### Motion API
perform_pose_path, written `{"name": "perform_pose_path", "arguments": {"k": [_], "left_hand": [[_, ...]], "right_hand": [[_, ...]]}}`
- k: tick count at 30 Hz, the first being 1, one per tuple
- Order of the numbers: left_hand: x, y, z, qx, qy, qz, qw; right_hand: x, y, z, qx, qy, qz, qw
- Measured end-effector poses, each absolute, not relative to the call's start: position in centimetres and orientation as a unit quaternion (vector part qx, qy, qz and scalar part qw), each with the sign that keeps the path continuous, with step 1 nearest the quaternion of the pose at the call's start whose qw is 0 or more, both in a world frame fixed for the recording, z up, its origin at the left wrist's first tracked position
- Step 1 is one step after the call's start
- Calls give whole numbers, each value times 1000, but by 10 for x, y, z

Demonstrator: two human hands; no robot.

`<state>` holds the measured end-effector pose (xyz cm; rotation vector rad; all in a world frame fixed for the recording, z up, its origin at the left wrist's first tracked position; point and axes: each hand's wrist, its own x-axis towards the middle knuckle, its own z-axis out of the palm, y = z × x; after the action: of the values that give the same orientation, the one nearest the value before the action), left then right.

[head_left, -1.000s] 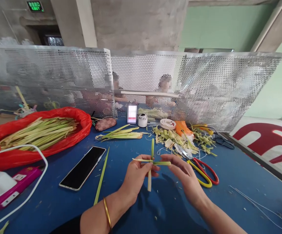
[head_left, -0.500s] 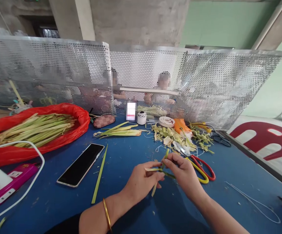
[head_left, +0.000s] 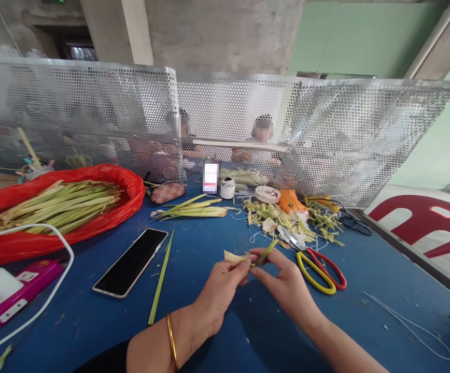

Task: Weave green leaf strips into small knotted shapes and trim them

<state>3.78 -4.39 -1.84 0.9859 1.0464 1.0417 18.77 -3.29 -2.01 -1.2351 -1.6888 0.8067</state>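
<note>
Between my two hands, above the blue table (head_left: 194, 248), is a small piece of folded green and pale leaf strips (head_left: 235, 257). My left hand (head_left: 221, 285) pinches its pale end between thumb and fingers. Opposite it, my right hand (head_left: 281, 272) grips the piece where a green strip end (head_left: 267, 252) sticks up. The fingers hide most of the fold. Scissors with red and yellow handles (head_left: 316, 274) lie just beyond my right hand. A single long green leaf strip (head_left: 160, 280) rests left of my left hand.
A red bag (head_left: 93, 233) full of long leaves stands at left. Nearby are a dark phone (head_left: 131, 262) and a purple power strip (head_left: 18, 290) with a white cable. A leaf bundle (head_left: 197, 209), scrap pile (head_left: 283, 220) and perforated metal screen (head_left: 225, 114) are behind; people sit beyond it.
Both hands have turned the leaf piece. Its green end now leans to the right, and the strip end that hung below my left hand no longer shows.
</note>
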Motion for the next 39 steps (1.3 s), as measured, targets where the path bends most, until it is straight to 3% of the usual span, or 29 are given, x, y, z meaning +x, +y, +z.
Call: {"name": "perform_pose_path", "arguments": {"k": [5,11,17,29,35,39], "left_hand": [[41,-45,-15,424,398,502,640],[37,-46,-12,453,426,473,623],[29,-35,-7,451,526,516,504],[10,-17,-10,374,500,540,564],[-13,1,4,329,524,621,481],[-29,10,8,419,580,585,382]], "right_hand": [[183,-35,-22,-483,-639,388,456],[184,-32,-20,-457,-571,526,434],[193,-28,-19,-500,-644,436,383],[209,-23,-5,-519,-686,389,331],[215,-17,-6,-537,-675,370,345],[215,-17,-7,-533,-680,357,355]]}}
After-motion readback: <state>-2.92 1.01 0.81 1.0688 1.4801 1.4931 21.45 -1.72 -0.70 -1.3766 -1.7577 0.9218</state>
